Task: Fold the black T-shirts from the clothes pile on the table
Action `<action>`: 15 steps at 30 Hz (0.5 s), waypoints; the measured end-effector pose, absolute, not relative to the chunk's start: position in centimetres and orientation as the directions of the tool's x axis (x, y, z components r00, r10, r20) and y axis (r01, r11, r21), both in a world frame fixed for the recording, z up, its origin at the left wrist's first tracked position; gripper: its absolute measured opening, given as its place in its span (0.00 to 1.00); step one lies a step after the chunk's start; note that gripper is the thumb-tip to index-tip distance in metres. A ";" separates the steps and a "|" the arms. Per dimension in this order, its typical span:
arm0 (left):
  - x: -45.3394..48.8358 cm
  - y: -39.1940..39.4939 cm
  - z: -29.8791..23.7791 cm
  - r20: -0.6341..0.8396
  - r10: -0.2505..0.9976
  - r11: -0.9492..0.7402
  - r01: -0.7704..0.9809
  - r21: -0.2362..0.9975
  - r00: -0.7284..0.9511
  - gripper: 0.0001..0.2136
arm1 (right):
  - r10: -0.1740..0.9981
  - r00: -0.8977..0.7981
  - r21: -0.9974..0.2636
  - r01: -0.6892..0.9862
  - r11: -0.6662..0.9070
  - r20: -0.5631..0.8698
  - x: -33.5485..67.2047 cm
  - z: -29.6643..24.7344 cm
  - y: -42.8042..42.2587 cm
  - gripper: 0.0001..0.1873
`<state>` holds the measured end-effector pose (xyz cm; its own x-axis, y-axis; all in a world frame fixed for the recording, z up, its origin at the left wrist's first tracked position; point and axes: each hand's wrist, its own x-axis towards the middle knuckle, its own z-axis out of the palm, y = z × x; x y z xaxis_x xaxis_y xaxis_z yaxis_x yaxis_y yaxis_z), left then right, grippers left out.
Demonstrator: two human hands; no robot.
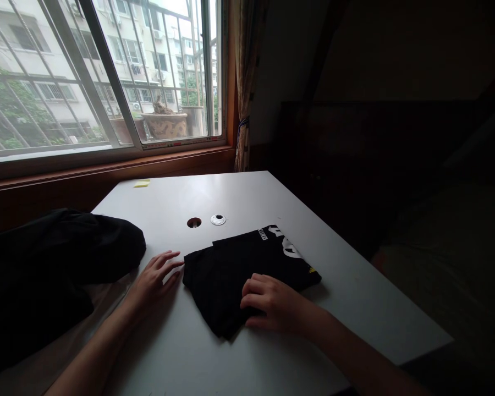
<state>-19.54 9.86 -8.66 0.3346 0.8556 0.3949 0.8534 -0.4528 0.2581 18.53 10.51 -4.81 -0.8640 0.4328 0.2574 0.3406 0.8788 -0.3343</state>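
Note:
A black garment (pixel 226 275), folded into a flat bundle with white print and a small yellow mark at its right end, lies on the white table (pixel 313 341). My left hand (pixel 154 278) is at its left edge, fingers spread and stretched out, the fingertips close to the cloth or just touching it. Over the front edge of the garment rests my right hand (pixel 272 305), its fingers loosely bent and apart. No cloth shows pinched between them.
Dark cloth (pixel 74 247) is heaped at the table's left side. Toward the back are a round hole (pixel 194 223) in the tabletop, a round silvery cover (pixel 218 220) and a yellow sticky note (pixel 142 183). A barred window (pixel 107 82) and a curtain (pixel 247 82) stand behind.

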 end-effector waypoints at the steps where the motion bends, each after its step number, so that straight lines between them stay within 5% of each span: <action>1: -19.6 9.9 -8.7 0.398 0.853 -0.457 0.852 0.256 0.338 0.15 | 0.432 -0.863 -0.320 0.344 0.883 0.262 18.5 -4.8 10.4 0.11; 6: -19.9 10.1 -9.2 0.417 0.834 -0.484 0.841 0.241 0.361 0.13 | 0.392 -0.868 -0.195 0.346 0.918 0.304 18.3 -5.4 9.9 0.01; 9: -20.0 10.2 -9.4 0.423 0.827 -0.494 0.837 0.234 0.370 0.12 | 0.364 -0.866 -0.150 0.332 0.931 0.343 18.2 -5.8 9.9 0.03; 15: -19.7 10.1 -9.1 0.441 0.820 -0.497 0.835 0.235 0.364 0.11 | 0.413 -0.806 -0.291 0.310 0.905 0.425 18.6 -4.7 10.2 0.04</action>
<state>-19.74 10.12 -9.09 0.3644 0.8202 0.4410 0.8350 -0.4975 0.2350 18.59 10.20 -4.71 -0.8059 0.4125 0.4247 0.3098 0.9051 -0.2912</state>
